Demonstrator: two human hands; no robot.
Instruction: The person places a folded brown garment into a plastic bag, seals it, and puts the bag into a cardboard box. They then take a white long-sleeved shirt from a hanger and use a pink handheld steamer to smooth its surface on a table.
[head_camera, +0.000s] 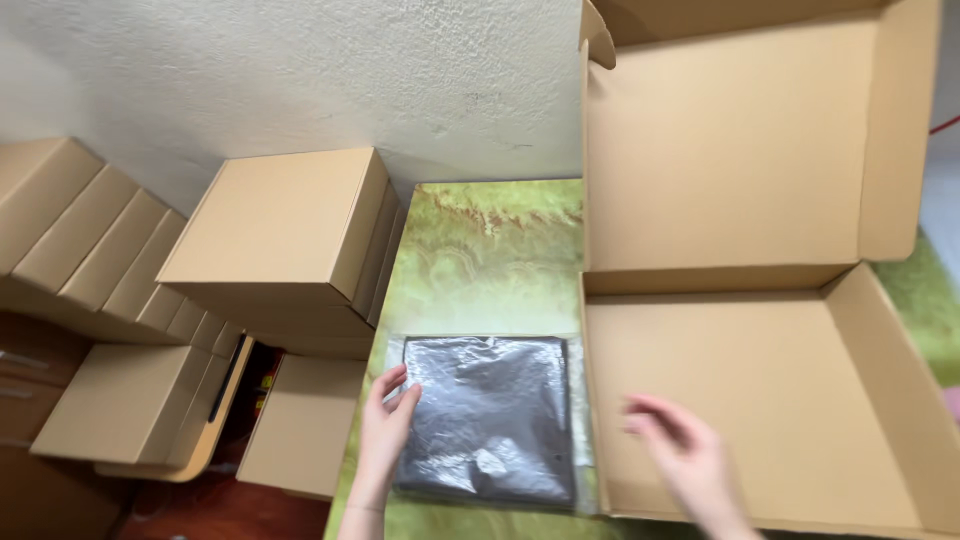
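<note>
— What sits along the desk's left edge?
— Closed cardboard boxes (275, 235) stacked against the wall, off the green mat (480, 250).

— And the left hand (385, 425)?
— Fingers spread and resting on the left edge of a dark garment in a clear plastic bag (490, 415), which lies flat at the mat's near edge, not clamped.

— The right hand (680, 455)?
— Blurred, fingers apart, holding nothing, over the near left corner of the open cardboard box (760, 400), just beside the bag

Glossy, crinkled clear plastic wraps the dark cloth packet (488, 418). Right of it, the open box (745, 400) is matt, smooth brown cardboard.
</note>
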